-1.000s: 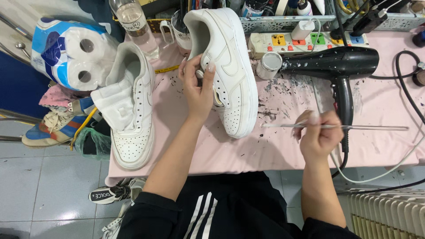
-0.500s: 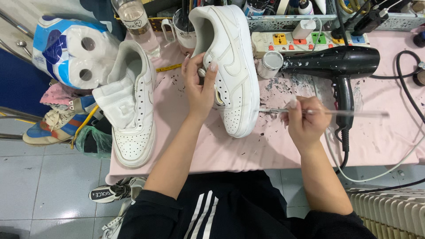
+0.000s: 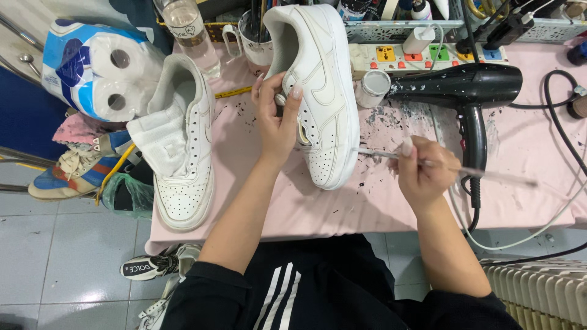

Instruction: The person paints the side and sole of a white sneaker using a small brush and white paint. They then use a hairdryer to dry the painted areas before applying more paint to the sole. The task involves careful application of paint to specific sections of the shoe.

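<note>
White sneaker between both hands.

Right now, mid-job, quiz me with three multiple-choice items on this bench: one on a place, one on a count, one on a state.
1. Where does the black hair dryer lie?
A. On the pink table cover, right of the held shoe
B. On the floor
C. Inside a shoe

2. How many white shoes are on the table?
A. One
B. Two
C. Four

3. What is the left hand doing?
A. Resting flat on the table
B. Gripping the white shoe by its side
C. Holding a cup

Key: 1 A, it lies beside the shoe on the cover. 2 B, the held one and another lying left. 3 B, fingers wrap the shoe while the right hand holds a thin brush.
</note>
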